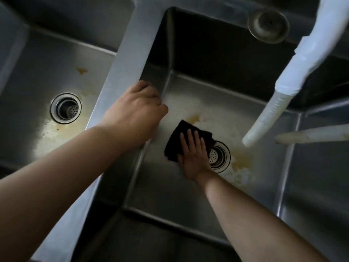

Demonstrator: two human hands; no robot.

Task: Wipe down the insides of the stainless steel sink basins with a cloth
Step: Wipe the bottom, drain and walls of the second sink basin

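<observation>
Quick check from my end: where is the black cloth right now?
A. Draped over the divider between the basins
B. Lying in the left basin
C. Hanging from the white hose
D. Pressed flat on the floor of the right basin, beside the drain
D: the right hand presses the black cloth flat on the right basin's floor, next to the drain, while the left hand grips the divider.

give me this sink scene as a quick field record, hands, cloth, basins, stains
left hand: left hand grips the divider between the basins, fingers curled over its edge
right hand: right hand presses flat on the cloth, fingers straight
cloth: black cloth on the middle basin floor, beside the drain
stains: yellowish marks around that drain; more in the left basin
hoses: white hose hanging over the middle basin
stopper: metal stopper on the back ledge
</observation>
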